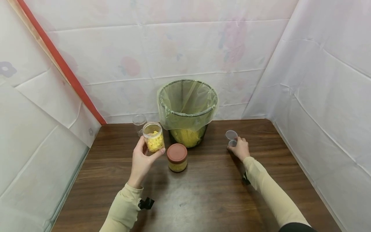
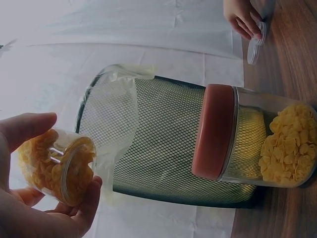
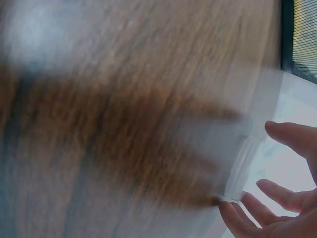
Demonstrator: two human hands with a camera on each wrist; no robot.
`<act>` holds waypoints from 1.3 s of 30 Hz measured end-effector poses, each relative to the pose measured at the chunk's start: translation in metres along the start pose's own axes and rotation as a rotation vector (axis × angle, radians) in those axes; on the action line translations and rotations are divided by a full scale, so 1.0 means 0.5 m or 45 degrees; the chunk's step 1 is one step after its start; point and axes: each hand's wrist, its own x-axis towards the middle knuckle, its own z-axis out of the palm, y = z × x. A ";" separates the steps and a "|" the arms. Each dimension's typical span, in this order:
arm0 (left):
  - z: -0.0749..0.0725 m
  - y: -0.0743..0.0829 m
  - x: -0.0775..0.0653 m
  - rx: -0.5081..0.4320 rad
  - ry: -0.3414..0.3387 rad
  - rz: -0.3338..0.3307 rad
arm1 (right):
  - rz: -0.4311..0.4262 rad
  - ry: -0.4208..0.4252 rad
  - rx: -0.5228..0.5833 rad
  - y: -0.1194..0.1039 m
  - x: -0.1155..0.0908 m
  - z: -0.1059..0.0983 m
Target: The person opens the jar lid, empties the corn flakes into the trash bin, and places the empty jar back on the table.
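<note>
My left hand point(image 1: 142, 162) grips a clear lidless jar point(image 1: 155, 141) of yellow corn flakes above the table, thumb on one side and fingers on the other. In the left wrist view, this jar point(image 2: 57, 166) tilts in the fingers. Beside it on the table stands another jar point(image 1: 177, 159) of flakes under a reddish-brown lid. Far to the right, my right hand point(image 1: 241, 149) reaches down to two small translucent lids point(image 1: 231, 135). In the right wrist view, its fingertips touch a lid's edge, with thumb and fingers spread apart; that view is blurred.
A dark mesh bin point(image 1: 188, 114) with a pale yellow-green liner stands behind the jars at the table's back edge. An uncovered clear container point(image 1: 139, 120) sits behind the held jar. White sheeting point(image 1: 179, 54) hangs around the brown wooden table point(image 1: 200, 193).
</note>
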 end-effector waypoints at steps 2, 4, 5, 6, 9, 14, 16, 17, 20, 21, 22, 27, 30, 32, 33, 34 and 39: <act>-0.001 0.001 0.000 0.000 0.000 0.006 | -0.005 -0.002 0.019 -0.004 -0.005 -0.005; -0.002 0.003 0.000 0.002 -0.001 0.007 | -0.013 0.007 0.046 -0.009 -0.011 -0.010; -0.002 0.004 0.001 0.002 0.000 0.008 | -0.029 0.026 0.064 -0.010 -0.014 -0.013; -0.002 0.006 0.001 0.001 0.002 0.007 | -0.033 0.039 0.087 -0.014 -0.018 -0.016; -0.002 0.013 0.004 0.003 0.007 0.004 | -0.077 0.105 0.133 -0.030 -0.024 -0.026; -0.001 0.024 0.012 0.010 0.004 0.014 | -0.166 0.236 0.220 -0.069 -0.032 -0.055; 0.000 0.028 0.016 0.013 0.002 0.019 | -0.195 0.278 0.262 -0.087 -0.034 -0.068; 0.001 0.029 0.017 0.013 0.001 0.021 | -0.205 0.291 0.281 -0.096 -0.036 -0.074; 0.003 0.034 0.023 0.012 -0.005 0.035 | -0.238 0.321 0.328 -0.124 -0.040 -0.092; 0.003 0.035 0.025 0.013 -0.007 0.040 | -0.251 0.334 0.345 -0.134 -0.040 -0.098; 0.004 0.036 0.027 0.013 -0.009 0.044 | -0.264 0.339 0.362 -0.144 -0.041 -0.103; 0.007 0.043 0.036 0.046 -0.024 0.059 | -0.334 0.374 0.433 -0.193 -0.038 -0.128; 0.009 0.048 0.041 0.069 -0.030 0.069 | -0.351 0.395 0.434 -0.220 -0.036 -0.142; 0.011 0.052 0.044 0.078 -0.027 0.072 | -0.357 0.408 0.431 -0.235 -0.033 -0.151; 0.011 0.053 0.045 0.083 -0.025 0.073 | -0.359 0.416 0.430 -0.243 -0.032 -0.156; 0.012 0.055 0.047 0.086 -0.023 0.072 | -0.365 0.424 0.427 -0.250 -0.030 -0.160; 0.016 0.064 0.058 0.136 -0.014 0.081 | -0.391 0.466 0.428 -0.279 -0.020 -0.178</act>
